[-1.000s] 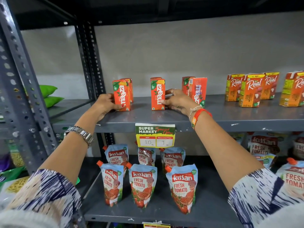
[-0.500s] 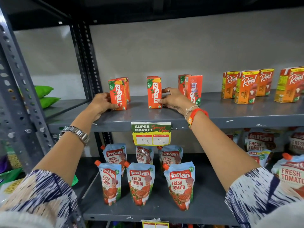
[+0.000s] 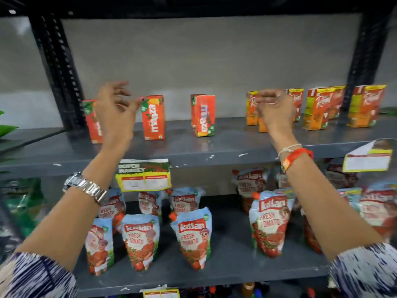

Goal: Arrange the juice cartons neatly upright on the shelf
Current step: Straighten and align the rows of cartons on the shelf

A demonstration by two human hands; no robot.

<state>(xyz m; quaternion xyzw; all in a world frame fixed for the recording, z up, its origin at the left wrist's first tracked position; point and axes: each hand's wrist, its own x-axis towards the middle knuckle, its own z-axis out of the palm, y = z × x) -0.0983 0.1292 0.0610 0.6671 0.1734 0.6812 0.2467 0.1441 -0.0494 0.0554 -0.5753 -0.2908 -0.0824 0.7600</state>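
Orange Maaza juice cartons stand upright on the grey shelf (image 3: pixel 189 147): one at the left (image 3: pixel 92 123) partly behind my left hand, one in the middle (image 3: pixel 153 117), a pair further right (image 3: pixel 204 116). Orange-yellow Real cartons (image 3: pixel 317 108) stand at the right, some hidden behind my right hand. My left hand (image 3: pixel 115 110) is raised above the shelf with fingers spread, holding nothing. My right hand (image 3: pixel 276 110) hovers in front of the leftmost Real cartons (image 3: pixel 251 108), fingers loosely apart, holding nothing. The frame is motion-blurred.
A price tag (image 3: pixel 143 175) hangs from the shelf edge, another tag (image 3: pixel 367 157) at the right. Kissan tomato pouches (image 3: pixel 193 235) stand on the lower shelf. Black perforated uprights (image 3: pixel 58 72) frame the bay. Green packs lie at the far left.
Both hands have let go of the Maaza cartons and lifted off the shelf. My right hand has moved right to the Real cartons. The view has swung right.
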